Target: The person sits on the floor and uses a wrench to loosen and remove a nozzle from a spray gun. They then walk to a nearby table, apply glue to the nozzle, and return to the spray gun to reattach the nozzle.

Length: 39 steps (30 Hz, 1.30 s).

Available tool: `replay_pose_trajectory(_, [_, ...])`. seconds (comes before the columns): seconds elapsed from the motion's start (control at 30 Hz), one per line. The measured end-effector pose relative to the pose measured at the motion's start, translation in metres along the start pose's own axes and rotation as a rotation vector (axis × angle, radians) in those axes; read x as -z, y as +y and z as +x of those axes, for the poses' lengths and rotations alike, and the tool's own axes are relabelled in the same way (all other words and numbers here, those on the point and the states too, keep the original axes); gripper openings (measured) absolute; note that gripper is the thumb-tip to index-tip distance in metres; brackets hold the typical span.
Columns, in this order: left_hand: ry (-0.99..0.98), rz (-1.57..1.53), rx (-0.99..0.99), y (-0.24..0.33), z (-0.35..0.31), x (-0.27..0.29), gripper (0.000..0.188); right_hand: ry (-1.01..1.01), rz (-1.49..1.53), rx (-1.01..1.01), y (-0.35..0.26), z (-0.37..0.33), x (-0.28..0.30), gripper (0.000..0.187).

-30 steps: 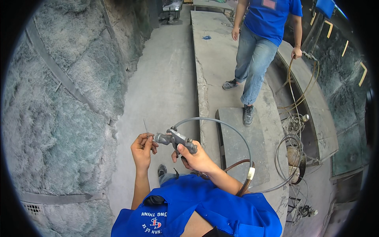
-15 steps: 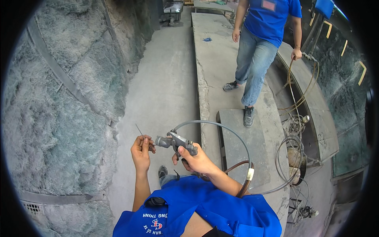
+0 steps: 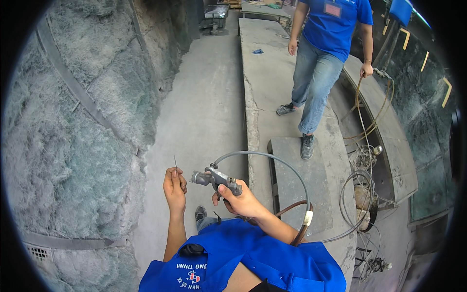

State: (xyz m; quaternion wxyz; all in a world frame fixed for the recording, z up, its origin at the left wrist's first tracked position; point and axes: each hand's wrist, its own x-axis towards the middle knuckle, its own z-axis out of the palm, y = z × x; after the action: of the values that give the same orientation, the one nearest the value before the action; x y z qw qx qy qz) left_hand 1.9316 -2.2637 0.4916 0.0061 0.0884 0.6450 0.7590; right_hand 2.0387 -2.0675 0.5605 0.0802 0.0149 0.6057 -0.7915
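My right hand (image 3: 237, 198) is closed round the grip of a grey metal spray gun (image 3: 214, 178), its nozzle pointing left. A grey hose (image 3: 286, 165) loops from the gun's top over to the right, and a brown hose (image 3: 302, 228) runs beside my right forearm. Just left of the nozzle, apart from it, my left hand (image 3: 174, 190) pinches a thin, dark needle-like rod (image 3: 175, 161) that sticks up from the fingers. The rod's lower end is hidden in the hand.
A person in blue (image 3: 321, 63) stands on the long grey platform (image 3: 265, 73), holding yellowish hoses (image 3: 374, 119). A grey slab (image 3: 301, 194) lies on the platform. Coiled hoses (image 3: 357, 194) and a wheel (image 3: 373, 204) are at right. A rough fibrous wall (image 3: 97, 160) rises at left.
My left hand has drawn slightly away from the spray gun's nozzle, and the rod now points nearly straight up. The gun has tilted slightly. The other person stays in place.
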Motion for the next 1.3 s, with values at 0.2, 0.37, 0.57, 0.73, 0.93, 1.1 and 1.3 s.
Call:
replay_pose_trajectory(0.2, [-0.021, -0.088, -0.015, -0.002, 0.003, 0.002, 0.018, -0.004, -0.015, 0.097, 0.002, 0.002, -0.001, 0.048])
replay_pose_trajectory(0.37, [-0.007, -0.106, -0.078, -0.009, 0.003, 0.0, 0.014, -0.001, -0.026, 0.056, 0.001, 0.001, -0.001, 0.047])
replay_pose_trajectory(0.57, [-0.095, -0.138, -0.023, -0.01, -0.001, 0.001, 0.018, 0.019, -0.003, 0.043, -0.002, 0.003, 0.002, 0.046])
replay_pose_trajectory(0.73, [-0.111, -0.14, 0.032, -0.008, -0.002, -0.004, 0.019, -0.007, 0.005, 0.041, -0.003, 0.001, 0.005, 0.047])
replay_pose_trajectory(0.93, [-0.046, -0.184, 0.052, -0.003, 0.001, -0.007, 0.014, -0.04, -0.009, 0.046, -0.002, -0.001, 0.006, 0.051])
replay_pose_trajectory(1.1, [-0.07, -0.174, 0.012, -0.005, 0.003, -0.004, 0.017, -0.052, -0.025, 0.051, -0.003, 0.0, 0.007, 0.051])
replay_pose_trajectory(1.3, [-0.091, -0.136, -0.041, -0.008, 0.005, -0.002, 0.021, -0.025, -0.03, 0.045, 0.0, 0.006, 0.007, 0.067])
